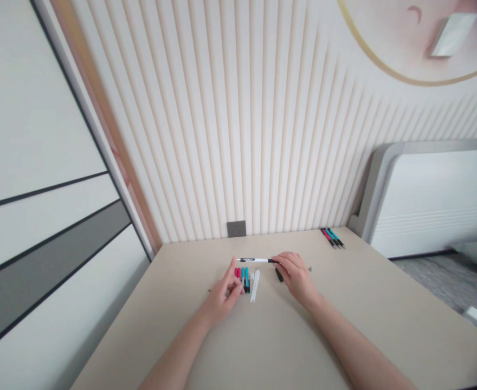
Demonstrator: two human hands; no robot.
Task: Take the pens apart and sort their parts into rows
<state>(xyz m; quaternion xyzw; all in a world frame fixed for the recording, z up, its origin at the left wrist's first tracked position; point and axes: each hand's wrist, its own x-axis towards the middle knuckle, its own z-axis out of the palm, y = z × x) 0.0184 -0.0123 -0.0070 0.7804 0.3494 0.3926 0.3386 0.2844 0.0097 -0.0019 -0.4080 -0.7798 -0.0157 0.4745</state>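
Note:
My right hand grips the black end of a white and black pen, held level above the table. Its silver tip meets the stretched index finger of my left hand, whose other fingers are curled in; whether anything lies under them is hidden. Just beside my left hand is a row of pink and teal pen barrels with dark lower parts, partly covered by the fingers. Thin white refills lie to their right. A black pen part sits beneath my right hand.
On the beige table, several assembled pens in pink, black and teal lie at the far right corner. A ribbed wall with a dark socket rises behind. A cabinet stands left, a grey-white headboard right.

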